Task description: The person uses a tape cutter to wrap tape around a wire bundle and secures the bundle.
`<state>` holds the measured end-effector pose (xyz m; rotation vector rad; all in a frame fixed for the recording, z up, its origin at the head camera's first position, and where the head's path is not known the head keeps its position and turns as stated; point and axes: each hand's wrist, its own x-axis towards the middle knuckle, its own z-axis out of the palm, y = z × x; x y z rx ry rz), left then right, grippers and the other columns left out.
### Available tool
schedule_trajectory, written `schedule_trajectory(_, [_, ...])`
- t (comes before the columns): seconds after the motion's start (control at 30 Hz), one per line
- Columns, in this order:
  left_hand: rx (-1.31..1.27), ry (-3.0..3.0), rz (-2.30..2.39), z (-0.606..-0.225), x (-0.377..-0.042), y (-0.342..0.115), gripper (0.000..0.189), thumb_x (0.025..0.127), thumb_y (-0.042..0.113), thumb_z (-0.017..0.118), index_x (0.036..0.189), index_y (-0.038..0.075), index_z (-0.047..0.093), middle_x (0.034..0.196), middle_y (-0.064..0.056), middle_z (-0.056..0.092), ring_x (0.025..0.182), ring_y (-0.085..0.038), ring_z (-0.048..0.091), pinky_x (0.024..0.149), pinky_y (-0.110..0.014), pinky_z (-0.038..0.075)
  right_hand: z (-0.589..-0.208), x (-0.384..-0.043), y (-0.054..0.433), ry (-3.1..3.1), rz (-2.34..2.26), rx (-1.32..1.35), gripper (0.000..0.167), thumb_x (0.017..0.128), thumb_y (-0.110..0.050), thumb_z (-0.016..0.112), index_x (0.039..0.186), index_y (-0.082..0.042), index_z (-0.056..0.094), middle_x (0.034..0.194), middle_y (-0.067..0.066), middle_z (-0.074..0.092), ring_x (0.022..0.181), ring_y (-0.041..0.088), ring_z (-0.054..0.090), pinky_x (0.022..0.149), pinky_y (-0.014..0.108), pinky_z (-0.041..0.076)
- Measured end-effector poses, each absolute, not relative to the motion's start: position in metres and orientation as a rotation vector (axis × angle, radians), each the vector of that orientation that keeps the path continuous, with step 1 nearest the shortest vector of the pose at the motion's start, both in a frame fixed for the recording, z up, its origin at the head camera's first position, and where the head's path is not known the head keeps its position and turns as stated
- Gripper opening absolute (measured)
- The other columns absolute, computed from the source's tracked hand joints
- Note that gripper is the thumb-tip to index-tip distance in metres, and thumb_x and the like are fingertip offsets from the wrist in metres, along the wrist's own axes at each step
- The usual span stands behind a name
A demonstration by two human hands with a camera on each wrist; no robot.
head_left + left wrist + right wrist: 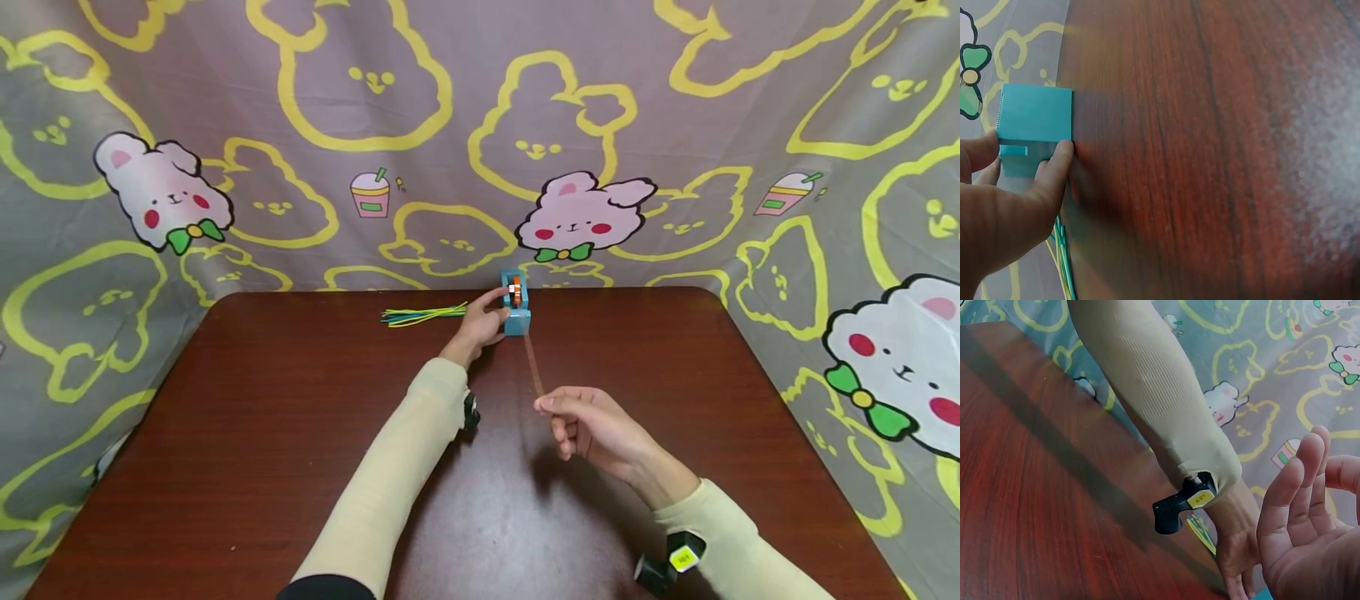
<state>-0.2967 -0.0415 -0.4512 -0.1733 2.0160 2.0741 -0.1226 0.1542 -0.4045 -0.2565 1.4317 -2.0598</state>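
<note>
A blue tape dispenser [517,322] stands near the table's far edge, with a small orange-and-white roll [516,291] in it. My left hand [480,325] grips it from the left side; in the left wrist view, the fingers and thumb lie along the teal casing [1035,114]. From its front end a strip of clear brownish tape [533,364] runs out toward me, stretched straight. Thumb and forefinger of my right hand [600,429] pinch the strip's near end above the table. The right wrist view shows that hand's [1310,531] other fingers bent loosely, the tape out of sight.
Left of the dispenser lies a bundle of thin yellow and green strands [420,315], partly behind the left hand. The brown wooden table [300,433] meets a patterned cloth backdrop [442,183] at its far edge. Cameras are strapped to both wrists.
</note>
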Motion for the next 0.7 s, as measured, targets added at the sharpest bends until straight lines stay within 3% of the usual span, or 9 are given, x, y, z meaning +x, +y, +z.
schedule_trajectory(0.17, [-0.15, 2.092, 2.052, -0.451, -0.296, -0.041, 0.045, 0.103, 0.007, 0.055, 0.145, 0.023, 0.056, 0.112, -0.008, 0.059, 0.093, -0.021, 0.058, 0.094, -0.047, 0.052, -0.404, -0.12, 0.156, 1.419, -2.067, -0.259, 0.024, 0.104, -0.01, 0.052, 0.093, -0.013, 0.074, 0.062, -0.004, 0.062, 0.053, 0.006, 0.056, 0.053, 0.021, 0.049])
schedule_trajectory(0.4, [-0.02, 2.392, 1.909, -0.451, -0.298, -0.038, 0.042, 0.102, 0.007, 0.058, 0.143, 0.015, 0.057, 0.121, -0.015, 0.061, 0.08, -0.021, 0.055, 0.074, -0.034, 0.05, -0.403, -0.121, 0.157, 1.391, -2.09, -0.286, 0.024, 0.104, -0.009, 0.051, 0.096, -0.014, 0.074, 0.063, -0.004, 0.062, 0.054, 0.005, 0.057, 0.054, 0.022, 0.05])
schedule_trajectory(0.5, [0.055, 2.459, 1.852, -0.452, -0.298, -0.041, 0.042, 0.103, 0.009, 0.058, 0.145, 0.012, 0.054, 0.127, -0.018, 0.059, 0.09, -0.023, 0.06, 0.078, -0.034, 0.052, -0.403, -0.122, 0.157, 1.373, -2.091, -0.288, 0.025, 0.105, -0.009, 0.051, 0.097, -0.013, 0.074, 0.064, -0.004, 0.063, 0.054, 0.005, 0.057, 0.054, 0.022, 0.05])
schedule_trajectory(0.7, [0.171, 2.399, 1.911, -0.45, -0.298, -0.063, 0.046, 0.102, 0.011, 0.061, 0.146, 0.003, 0.05, 0.132, -0.022, 0.057, 0.114, -0.034, 0.061, 0.092, -0.047, 0.052, -0.404, -0.122, 0.159, 1.356, -2.084, -0.282, 0.026, 0.105, -0.008, 0.051, 0.097, -0.013, 0.075, 0.064, -0.004, 0.063, 0.054, 0.005, 0.058, 0.054, 0.022, 0.05])
